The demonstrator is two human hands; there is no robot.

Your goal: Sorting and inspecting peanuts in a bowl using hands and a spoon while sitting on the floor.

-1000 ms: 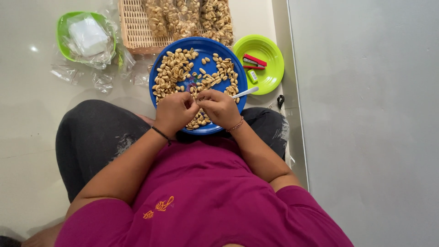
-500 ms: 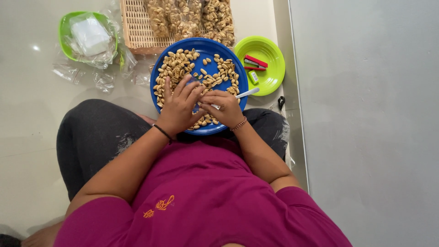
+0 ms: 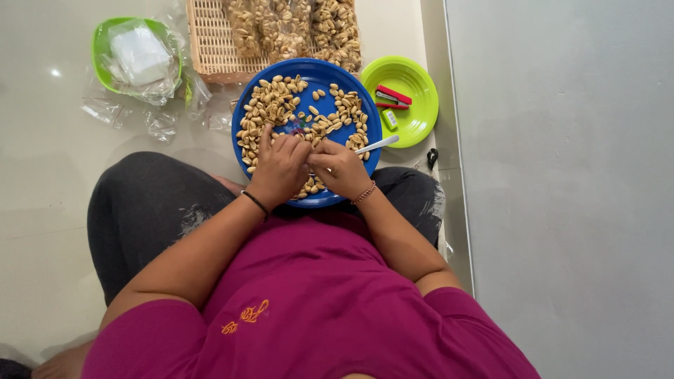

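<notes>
A round blue plate (image 3: 365, 105) rests on my lap and the floor, covered with pale shelled peanuts (image 3: 270, 105). My left hand (image 3: 279, 170) lies on the near part of the plate, fingers curled down into the peanuts. My right hand (image 3: 342, 170) sits beside it with its fingertips pinched against the left hand's fingers. What is between them is hidden. A white spoon (image 3: 377, 144) lies over the plate's right rim, its bowl end under my right hand.
A woven tray (image 3: 210, 38) with clear bags of packed peanuts stands behind the plate. A lime-green plate (image 3: 414, 123) at the right holds a red stapler (image 3: 392, 95). A green bowl (image 3: 100, 52) with plastic bags is at the left. A grey wall runs along the right.
My left hand's fingers, spread over the peanuts half a second ago, have curled in. Both hands stay close together on the plate's near side. The spoon has not moved.
</notes>
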